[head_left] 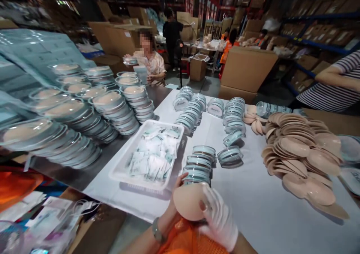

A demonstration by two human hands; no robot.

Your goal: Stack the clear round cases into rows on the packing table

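The left hand [176, 197], bare with a watch on its wrist, and the right hand [218, 218], in a thin white glove, meet at the near edge of the table [253, 209] and grip between them one beige pad [188, 203]. The left thumb lies along the pad's upper left rim and its other fingers are hidden behind it; the gloved fingers curl over the right edge, one fingertip pressed against the front face. The pad is held upright just above an orange net bag [191, 242] at the person's lap, its smooth rounded face turned toward the camera. It is a flesh-coloured, domed, nearly round piece with a matte surface and a thin rim. Just beyond it, nearly touching the left thumb, stands a short stack of clear round cases [198, 164] with pale green rims. To the left of that stack lies a white tray [123, 171] filled with small printed sachets [153, 156]. To the right, well apart from the hands, many more beige pads are heaped in overlapping rows [300, 153] on the white table cover. Farther back stand rows of the same clear cases on edge, and at the far left tall stacks of filled cases [84, 115].
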